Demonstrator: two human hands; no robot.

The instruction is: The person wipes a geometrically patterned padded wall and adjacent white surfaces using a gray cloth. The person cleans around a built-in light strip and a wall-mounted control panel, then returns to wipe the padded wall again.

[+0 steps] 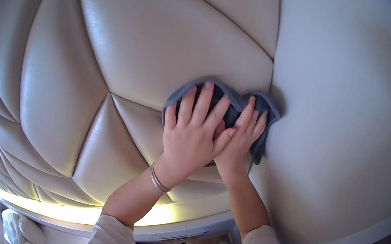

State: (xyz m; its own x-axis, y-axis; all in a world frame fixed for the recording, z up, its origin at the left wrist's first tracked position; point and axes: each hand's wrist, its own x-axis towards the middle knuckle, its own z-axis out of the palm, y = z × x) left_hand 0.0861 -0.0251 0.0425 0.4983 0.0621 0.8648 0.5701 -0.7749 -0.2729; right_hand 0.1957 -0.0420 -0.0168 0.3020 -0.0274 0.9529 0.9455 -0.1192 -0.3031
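Observation:
A dark blue-grey cloth (235,101) lies against a cream padded wall panel (178,38), close to its right-hand seam. My left hand (193,125) presses flat on the cloth with its fingers spread; a thin bangle circles that wrist. Just to the right, my right hand (241,137) also lies on the cloth, its fingers closer together and pointing up. The left thumb overlaps the right hand. Cloth edges stick out above the fingertips and curl at the right. The part under my palms is hidden.
A smooth pale surface (340,106) adjoins the padding on the right. Along the panel's lower edge runs a lit strip (70,212) above a light ledge (178,232). White crumpled fabric (15,227) is at the lower left.

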